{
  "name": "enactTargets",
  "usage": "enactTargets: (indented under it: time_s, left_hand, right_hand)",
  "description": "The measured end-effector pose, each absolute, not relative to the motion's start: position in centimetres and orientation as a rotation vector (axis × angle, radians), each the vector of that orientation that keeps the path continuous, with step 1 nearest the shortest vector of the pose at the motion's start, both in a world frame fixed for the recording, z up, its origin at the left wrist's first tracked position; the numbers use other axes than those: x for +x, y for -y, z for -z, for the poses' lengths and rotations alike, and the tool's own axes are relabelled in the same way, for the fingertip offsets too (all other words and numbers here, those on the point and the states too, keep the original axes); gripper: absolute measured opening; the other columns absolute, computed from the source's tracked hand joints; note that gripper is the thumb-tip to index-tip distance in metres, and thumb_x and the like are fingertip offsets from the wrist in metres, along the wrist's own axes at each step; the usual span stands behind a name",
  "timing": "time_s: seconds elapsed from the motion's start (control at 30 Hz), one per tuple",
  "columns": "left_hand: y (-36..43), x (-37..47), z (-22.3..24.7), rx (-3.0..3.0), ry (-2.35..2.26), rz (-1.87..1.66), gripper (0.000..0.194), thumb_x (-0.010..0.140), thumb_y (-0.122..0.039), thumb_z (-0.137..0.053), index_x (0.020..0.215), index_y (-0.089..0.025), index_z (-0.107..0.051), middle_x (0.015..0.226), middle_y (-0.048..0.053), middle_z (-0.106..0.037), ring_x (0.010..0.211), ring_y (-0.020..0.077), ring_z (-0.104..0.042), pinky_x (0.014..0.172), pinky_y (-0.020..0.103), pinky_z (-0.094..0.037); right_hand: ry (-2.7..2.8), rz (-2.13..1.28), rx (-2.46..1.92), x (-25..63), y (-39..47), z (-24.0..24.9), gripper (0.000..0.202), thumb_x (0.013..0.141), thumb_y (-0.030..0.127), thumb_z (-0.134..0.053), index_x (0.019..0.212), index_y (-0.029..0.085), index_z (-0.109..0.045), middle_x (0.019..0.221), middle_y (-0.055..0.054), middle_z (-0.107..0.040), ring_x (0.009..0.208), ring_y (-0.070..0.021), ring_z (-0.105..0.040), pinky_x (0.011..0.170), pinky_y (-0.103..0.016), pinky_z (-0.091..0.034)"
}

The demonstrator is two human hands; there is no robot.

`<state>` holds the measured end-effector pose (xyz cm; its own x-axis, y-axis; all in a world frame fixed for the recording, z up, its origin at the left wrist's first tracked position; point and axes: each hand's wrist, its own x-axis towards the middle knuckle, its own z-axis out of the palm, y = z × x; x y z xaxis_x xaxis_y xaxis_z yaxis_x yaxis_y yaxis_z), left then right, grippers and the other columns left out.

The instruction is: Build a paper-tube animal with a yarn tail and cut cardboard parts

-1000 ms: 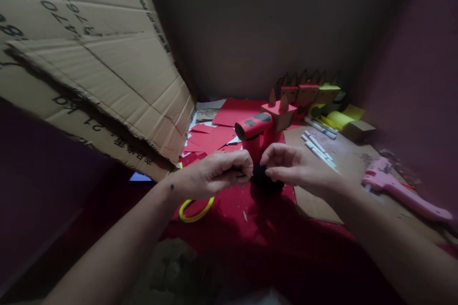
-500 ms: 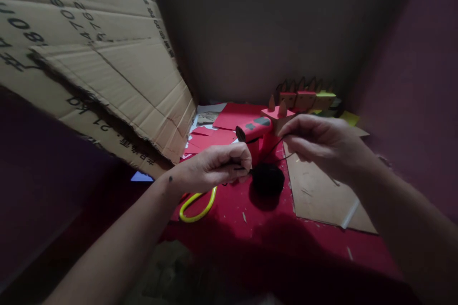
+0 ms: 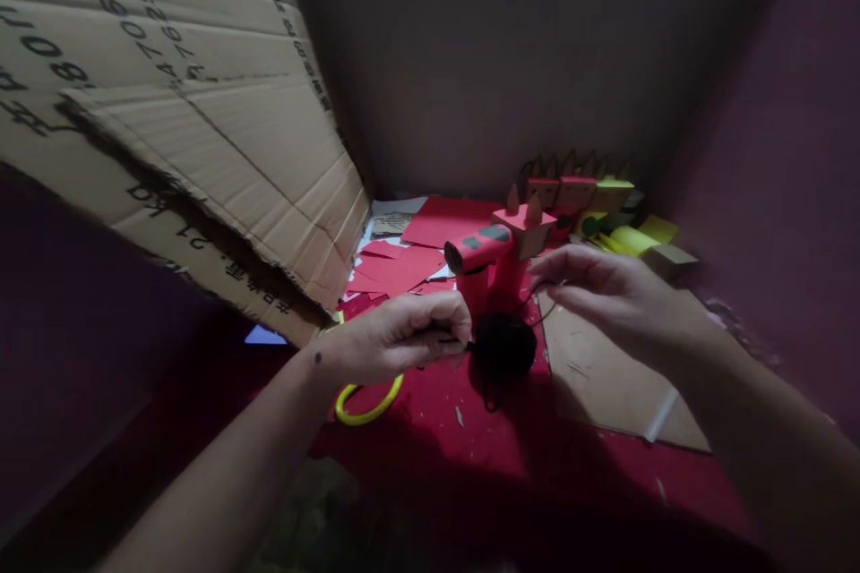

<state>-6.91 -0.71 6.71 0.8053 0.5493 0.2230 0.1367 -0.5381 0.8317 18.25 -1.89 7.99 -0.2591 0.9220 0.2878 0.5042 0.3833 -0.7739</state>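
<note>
My left hand (image 3: 420, 331) is closed, with a dark strand between its fingers. Just beyond its fingertips, over the red tabletop, is a ball of black yarn (image 3: 507, 345), and a small loop of strand hangs below it. Up and to the right, my right hand (image 3: 597, 286) pinches another length of the black yarn, which curves down toward the ball. Behind the ball stands a red paper animal figure (image 3: 480, 248) with dark spots, a tube body and a box-shaped head with two pointed ears.
A large printed cardboard sheet (image 3: 221, 134) leans at the left. Red paper pieces (image 3: 403, 270) lie behind my left hand. A yellow loop handle (image 3: 369, 416) sits below it. Flat cardboard (image 3: 605, 376) lies at the right, and small eared boxes (image 3: 576, 190) stand against the wall.
My right hand has lowered slightly, and the yarn strand from it hangs slacker. A small loop now shows below the ball. My left hand keeps its grip, a little lower in view.
</note>
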Motion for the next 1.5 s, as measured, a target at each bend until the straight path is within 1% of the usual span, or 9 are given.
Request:
enactTargets:
  time_s: [0.1,0.17,0.33,0.57,0.77,1.03,1.3,1.4,1.5]
  left_hand:
    - [0.7,-6.9,-6.6,2.093,-0.513,-0.571,0.006,0.085,-0.012,-0.045,0.087,-0.014,-0.05,0.079,0.002,-0.048,0.071,0.0106,-0.044,0.064,0.023,-0.039]
    - [0.7,-6.8,-6.6,2.078,-0.517,-0.555,0.007,0.085,-0.011,-0.044,0.088,-0.014,-0.05,0.079,0.002,-0.049,0.071,0.0108,-0.045,0.065,0.023,-0.04]
    - [0.8,-6.5,-6.7,2.089,-0.531,-0.55,0.005,0.085,-0.012,-0.045,0.086,-0.015,-0.05,0.079,0.001,-0.049,0.071,0.0111,-0.045,0.065,0.023,-0.04]
    - [0.8,-6.7,-6.8,2.044,-0.47,-0.515,0.007,0.085,-0.011,-0.045,0.086,-0.014,-0.05,0.079,0.002,-0.05,0.071,0.0111,-0.047,0.064,0.023,-0.041]
    - [0.5,-6.8,-7.0,2.02,-0.417,-0.485,0.007,0.081,-0.008,-0.05,0.085,-0.014,-0.052,0.079,0.002,-0.05,0.071,0.0103,-0.048,0.063,0.02,-0.041]
    - [0.0,-6.3,-7.9,2.199,-0.388,-0.346,0.013,0.08,-0.003,-0.046,0.084,-0.015,-0.05,0.078,0.002,-0.051,0.07,0.0103,-0.045,0.063,0.02,-0.039]
    - [0.3,-5.4,-8.4,2.234,-0.537,-0.369,0.017,0.078,0.0,-0.041,0.081,-0.016,-0.046,0.072,-0.002,-0.051,0.055,0.0061,-0.039,0.048,0.017,-0.034]
    - [0.4,-5.1,-8.1,2.143,-0.594,-0.407,0.012,0.081,-0.005,-0.042,0.082,-0.016,-0.045,0.07,-0.003,-0.05,0.049,0.0045,-0.038,0.044,0.017,-0.033]
    - [0.5,-4.8,-7.7,2.125,-0.646,-0.417,0.006,0.082,-0.011,-0.044,0.084,-0.016,-0.047,0.064,-0.004,-0.048,0.047,0.0047,-0.041,0.042,0.017,-0.034]
  right_hand:
    - [2.195,-0.437,-1.238,17.9,2.6,-8.8,0.04,0.068,0.007,-0.05,0.103,0.025,-0.058,0.107,-0.006,-0.058,0.098,-0.0237,-0.052,0.08,-0.037,-0.043]
    - [2.245,-0.416,-1.136,17.2,3.4,-9.1,0.046,0.066,0.003,-0.047,0.105,0.025,-0.056,0.11,-0.005,-0.057,0.099,-0.0229,-0.051,0.079,-0.035,-0.043]
    - [2.141,-0.868,-1.049,14.9,4.9,-8.1,0.033,0.074,0.009,-0.047,0.104,0.021,-0.057,0.082,-0.004,-0.064,0.068,-0.0156,-0.058,0.058,-0.026,-0.045]
    - [2.161,-1.092,-1.101,14.7,4.1,-6.6,0.033,0.073,0.006,-0.045,0.096,0.02,-0.063,0.082,-0.003,-0.066,0.069,-0.0142,-0.059,0.057,-0.023,-0.045]
    - [2.108,-1.33,-1.062,15.2,3.9,-6.7,0.025,0.076,0.01,-0.046,0.094,0.019,-0.061,0.07,-0.001,-0.06,0.063,-0.0128,-0.053,0.055,-0.023,-0.042]
    - [1.914,-1.348,-1.088,14.3,3.3,-7.0,0.009,0.076,0.02,-0.052,0.082,0.017,-0.058,0.059,0.002,-0.05,0.049,-0.008,-0.04,0.044,-0.021,-0.031]
    - [1.7,-1.525,-0.938,14.1,3.6,-7.0,0.016,0.073,0.021,-0.06,0.082,0.02,-0.047,0.071,0.001,-0.055,0.062,-0.012,-0.053,0.052,-0.023,-0.04]
    - [1.706,-1.489,-0.942,14.2,3.8,-6.6,0.016,0.075,0.024,-0.061,0.084,0.02,-0.048,0.069,0.001,-0.056,0.06,-0.0124,-0.054,0.052,-0.025,-0.041]
    - [1.79,-1.295,-0.982,13.9,4.2,-6.4,0.013,0.077,0.025,-0.06,0.085,0.021,-0.05,0.065,0.002,-0.055,0.054,-0.0105,-0.049,0.048,-0.023,-0.038]
